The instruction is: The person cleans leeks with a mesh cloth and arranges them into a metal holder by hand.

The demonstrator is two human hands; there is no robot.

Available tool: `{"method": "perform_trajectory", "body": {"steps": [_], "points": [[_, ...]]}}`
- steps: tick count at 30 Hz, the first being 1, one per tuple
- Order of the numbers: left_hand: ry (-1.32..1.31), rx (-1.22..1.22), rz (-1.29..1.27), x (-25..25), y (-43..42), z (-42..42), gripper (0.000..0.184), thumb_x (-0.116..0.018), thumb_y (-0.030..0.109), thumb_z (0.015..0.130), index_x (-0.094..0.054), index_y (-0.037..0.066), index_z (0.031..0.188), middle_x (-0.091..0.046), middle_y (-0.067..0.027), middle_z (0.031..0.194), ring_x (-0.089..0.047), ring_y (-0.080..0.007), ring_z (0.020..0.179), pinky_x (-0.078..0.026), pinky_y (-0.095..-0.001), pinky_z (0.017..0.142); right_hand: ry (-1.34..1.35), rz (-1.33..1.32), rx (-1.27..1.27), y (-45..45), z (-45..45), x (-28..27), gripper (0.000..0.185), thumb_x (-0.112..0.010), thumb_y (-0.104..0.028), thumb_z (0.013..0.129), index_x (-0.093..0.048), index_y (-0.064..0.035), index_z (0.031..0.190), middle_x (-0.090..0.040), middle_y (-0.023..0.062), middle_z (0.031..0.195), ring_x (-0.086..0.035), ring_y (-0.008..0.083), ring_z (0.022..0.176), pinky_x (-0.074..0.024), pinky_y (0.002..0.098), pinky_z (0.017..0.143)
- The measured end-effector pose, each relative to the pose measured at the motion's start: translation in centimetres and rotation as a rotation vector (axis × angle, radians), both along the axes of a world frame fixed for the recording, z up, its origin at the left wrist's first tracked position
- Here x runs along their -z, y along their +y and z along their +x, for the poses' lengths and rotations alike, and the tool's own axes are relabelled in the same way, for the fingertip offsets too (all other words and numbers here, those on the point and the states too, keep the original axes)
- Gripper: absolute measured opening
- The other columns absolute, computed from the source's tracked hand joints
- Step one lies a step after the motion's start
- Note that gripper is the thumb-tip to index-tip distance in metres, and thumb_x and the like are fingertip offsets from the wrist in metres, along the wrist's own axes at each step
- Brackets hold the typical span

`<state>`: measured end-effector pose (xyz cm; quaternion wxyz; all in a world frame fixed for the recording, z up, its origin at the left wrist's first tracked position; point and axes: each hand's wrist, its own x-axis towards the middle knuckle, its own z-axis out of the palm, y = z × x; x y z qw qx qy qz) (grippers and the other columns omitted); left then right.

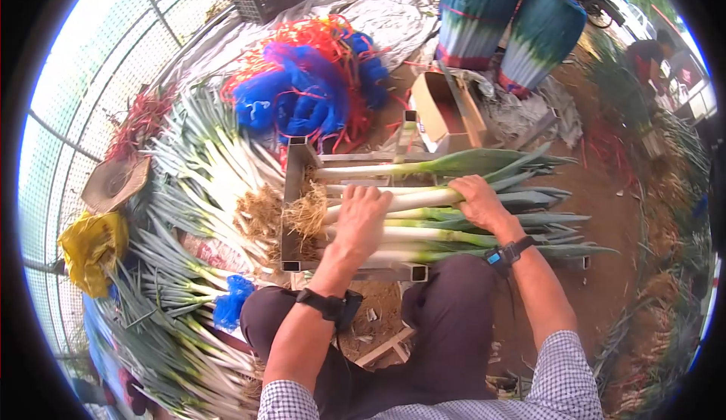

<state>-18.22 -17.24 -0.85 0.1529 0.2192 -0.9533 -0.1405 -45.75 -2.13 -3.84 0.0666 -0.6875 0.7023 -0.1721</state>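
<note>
While left hand (361, 220) grips leek (420, 199) near roots, right hand (480, 202) wrapped round same stem nearer leaves, leek lies over metal frame (290, 231) at view centre; roots point to nine o'clock, leaves to three; further leeks (416, 235) alongside, leaf ends past frame; leek pile (200, 140) at ten; blue netting (302, 110) at eleven; wrapped bundles (476, 19) at one; blue plastic (233, 305) at eight; yellow plastic (97, 244) at nine.

Daylight glares in through the pale green mesh wall (98, 95) left of the fingers (367, 195), bowed by lens distortion; far right of them, details blur.
</note>
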Motion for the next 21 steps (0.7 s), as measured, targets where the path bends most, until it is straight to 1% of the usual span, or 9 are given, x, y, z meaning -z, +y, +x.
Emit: {"method": "perform_trajectory", "body": {"steps": [3, 4, 6, 7, 8, 11, 15, 20, 21], "points": [[0.156, 0.056, -0.016, -0.3, 1.1, 0.0, 0.034, -0.060, 0.004, 0.084, -0.066, 0.005, 0.117, -0.063, -0.0134, 0.113, -0.058, -0.0334, 0.112, -0.043, -0.0466, 0.099, 0.022, 0.016, -0.020, -1.4, -0.8, 0.1, 0.038, -0.070, -0.009, 0.080, -0.064, -0.0040, 0.117, -0.071, 0.0179, 0.107, -0.065, 0.0380, 0.107, -0.0491, 0.0475, 0.096], [0.202, 0.084, 0.005, -0.3, 1.9, -0.1, 0.033, -0.059, 0.003, 0.083, -0.066, 0.004, 0.116, -0.063, -0.0134, 0.114, -0.057, -0.0337, 0.113, -0.044, -0.0463, 0.100, 0.030, 0.115, -0.014, -2.1, -1.1, -0.1, 0.038, -0.070, -0.010, 0.081, -0.064, -0.0039, 0.118, -0.071, 0.0184, 0.106, -0.065, 0.0387, 0.106, -0.0495, 0.0484, 0.095], [0.000, 0.135, 0.229, 1.1, 2.1, 0.9, 0.032, -0.060, 0.006, 0.087, -0.066, 0.004, 0.118, -0.066, -0.0160, 0.114, -0.059, -0.0368, 0.114, -0.046, -0.0464, 0.099, 0.045, 0.315, -0.010, -3.9, -2.0, -0.6, 0.037, -0.069, -0.013, 0.082, -0.064, -0.0038, 0.118, -0.071, 0.0195, 0.103, -0.065, 0.0401, 0.106, -0.0505, 0.0502, 0.094], [-0.148, 0.144, 0.313, 1.7, 2.0, 1.4, 0.032, -0.061, 0.007, 0.088, -0.066, 0.004, 0.119, -0.066, -0.0168, 0.113, -0.060, -0.0375, 0.113, -0.047, -0.0468, 0.098, 0.037, 0.416, -0.006, -4.8, -2.5, -0.5, 0.044, -0.070, -0.023, 0.084, -0.064, -0.0028, 0.122, -0.071, 0.0226, 0.106, -0.065, 0.0410, 0.109, -0.0512, 0.0514, 0.094], [-0.298, 0.149, 0.397, 2.3, 2.0, 2.0, 0.032, -0.062, 0.009, 0.089, -0.066, 0.004, 0.120, -0.067, -0.0176, 0.112, -0.061, -0.0383, 0.112, -0.048, -0.0472, 0.097, 0.025, 0.450, -0.004, -5.5, -2.8, -0.4, 0.046, -0.070, -0.024, 0.083, -0.064, -0.0032, 0.123, -0.071, 0.0232, 0.108, -0.065, 0.0404, 0.110, -0.0511, 0.0509, 0.095], [-0.414, 0.136, 0.417, 3.0, 2.2, 3.0, 0.033, -0.064, 0.014, 0.091, -0.065, 0.004, 0.122, -0.068, -0.0195, 0.110, -0.062, -0.0399, 0.108, -0.049, -0.0490, 0.094, -0.043, 0.567, 0.014, -7.8, -3.8, 0.6, 0.051, -0.072, -0.031, 0.080, -0.068, -0.0047, 0.124, -0.070, 0.0242, 0.118, -0.065, 0.0388, 0.115, -0.0509, 0.0479, 0.098], [-0.346, 0.067, 0.469, 3.2, 2.4, 3.8, 0.032, -0.066, 0.017, 0.090, -0.065, 0.003, 0.119, -0.067, -0.0207, 0.110, -0.062, -0.0407, 0.108, -0.049, -0.0501, 0.094, -0.158, 0.601, 0.041, -9.3, -4.4, 1.5, 0.048, -0.074, -0.033, 0.076, -0.073, -0.0006, 0.111, -0.072, 0.0249, 0.109, -0.067, 0.0406, 0.106, -0.0523, 0.0463, 0.093], [-0.246, 0.022, 0.497, 4.8, 0.9, 3.3, 0.031, -0.064, 0.014, 0.090, -0.064, 0.002, 0.119, -0.067, -0.0221, 0.110, -0.061, -0.0430, 0.108, -0.049, -0.0509, 0.096, -0.244, 0.605, 0.014, -9.4, -5.6, 2.3, 0.049, -0.076, -0.033, 0.076, -0.073, 0.0016, 0.110, -0.073, 0.0246, 0.100, -0.069, 0.0400, 0.096, -0.0522, 0.0456, 0.088], [-0.337, 0.007, 0.516, 4.0, 0.4, 2.7, 0.033, -0.062, 0.012, 0.091, -0.063, 0.000, 0.122, -0.066, -0.0232, 0.116, -0.059, -0.0445, 0.111, -0.048, -0.0507, 0.097, -0.268, 0.629, 0.017, -9.6, -5.8, 2.7, 0.049, -0.077, -0.033, 0.076, -0.074, 0.0011, 0.111, -0.073, 0.0237, 0.099, -0.069, 0.0390, 0.096, -0.0522, 0.0453, 0.088]]}}
